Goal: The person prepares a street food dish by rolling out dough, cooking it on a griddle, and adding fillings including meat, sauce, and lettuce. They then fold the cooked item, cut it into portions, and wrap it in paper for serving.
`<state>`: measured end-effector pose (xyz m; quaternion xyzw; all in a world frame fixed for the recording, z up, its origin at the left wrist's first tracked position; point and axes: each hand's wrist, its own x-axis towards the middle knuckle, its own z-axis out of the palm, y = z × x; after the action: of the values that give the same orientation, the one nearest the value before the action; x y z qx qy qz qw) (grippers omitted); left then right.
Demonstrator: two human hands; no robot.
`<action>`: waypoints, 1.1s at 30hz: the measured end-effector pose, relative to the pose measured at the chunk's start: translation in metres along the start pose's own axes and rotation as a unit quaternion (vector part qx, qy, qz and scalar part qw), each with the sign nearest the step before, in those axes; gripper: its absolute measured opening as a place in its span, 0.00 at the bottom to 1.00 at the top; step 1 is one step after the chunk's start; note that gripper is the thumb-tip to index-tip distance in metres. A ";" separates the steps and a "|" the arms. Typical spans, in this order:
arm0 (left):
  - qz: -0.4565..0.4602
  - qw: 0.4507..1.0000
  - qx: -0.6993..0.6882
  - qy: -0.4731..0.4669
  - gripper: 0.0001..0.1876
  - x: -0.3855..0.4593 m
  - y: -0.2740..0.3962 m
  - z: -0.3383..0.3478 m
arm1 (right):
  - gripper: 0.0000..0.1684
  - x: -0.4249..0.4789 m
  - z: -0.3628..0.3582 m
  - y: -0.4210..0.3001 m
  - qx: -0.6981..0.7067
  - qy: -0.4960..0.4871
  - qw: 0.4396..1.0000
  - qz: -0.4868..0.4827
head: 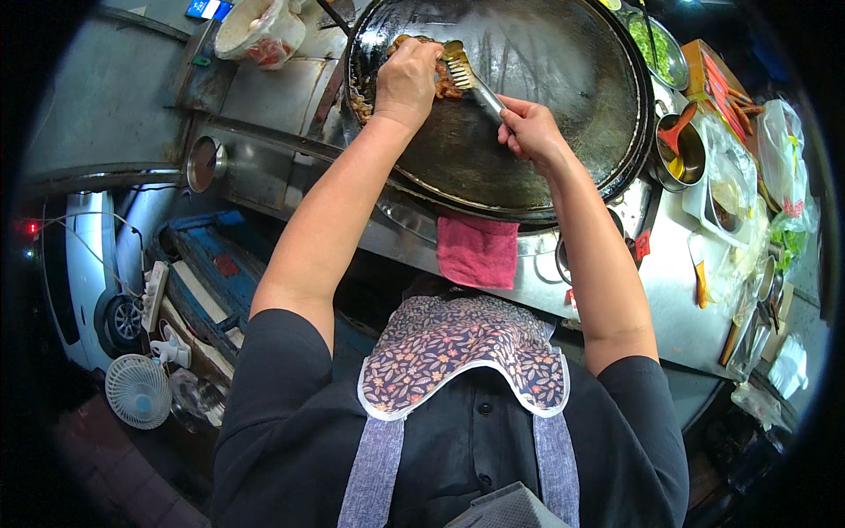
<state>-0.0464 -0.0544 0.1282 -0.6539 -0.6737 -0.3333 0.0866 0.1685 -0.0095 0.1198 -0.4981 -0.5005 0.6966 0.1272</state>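
My right hand [533, 131] grips the handle of a toothed metal serving utensil [472, 78] over a large round black griddle [521, 152]. The utensil's head rests beside browned pieces of meat [447, 84] on the griddle's left half. My left hand [406, 82] is over the same meat, its fingertips bent down close to the utensil's head. Whether those fingers pinch anything is hidden by the hand itself. More small cooked bits [360, 105] lie along the griddle's left rim. Pale steam or glare covers the upper part of the cooking surface.
A pink cloth [478, 252] hangs at the griddle's front edge. To the right stand a metal pot [690, 158] with a red ladle [675, 135], a bowl of chopped greens [650, 49] and an orange-handled knife [700, 280]. A bag-lined tub [247, 33] sits upper left.
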 end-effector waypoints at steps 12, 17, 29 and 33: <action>-0.001 0.985 -0.167 -0.049 0.08 0.014 0.099 -0.015 | 0.24 -0.115 -0.078 0.028 0.033 0.079 0.996 -0.038; 0.060 0.959 -0.263 -0.092 0.09 -0.002 0.212 0.004 | 0.24 -0.232 -0.142 0.065 -0.025 0.198 0.980 -0.026; 0.253 0.932 -0.161 -0.203 0.14 -0.106 0.250 0.018 | 0.23 -0.321 -0.145 0.183 -0.359 0.253 0.892 -0.107; 0.182 0.944 -0.147 -0.235 0.16 -0.116 0.267 0.014 | 0.23 -0.331 -0.184 0.177 -0.290 0.234 0.921 -0.114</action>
<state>0.2235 -0.1623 0.1429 -0.8304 -0.4883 -0.2440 -0.1119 0.5321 -0.2107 0.1608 -0.6019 -0.6898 0.3651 0.1690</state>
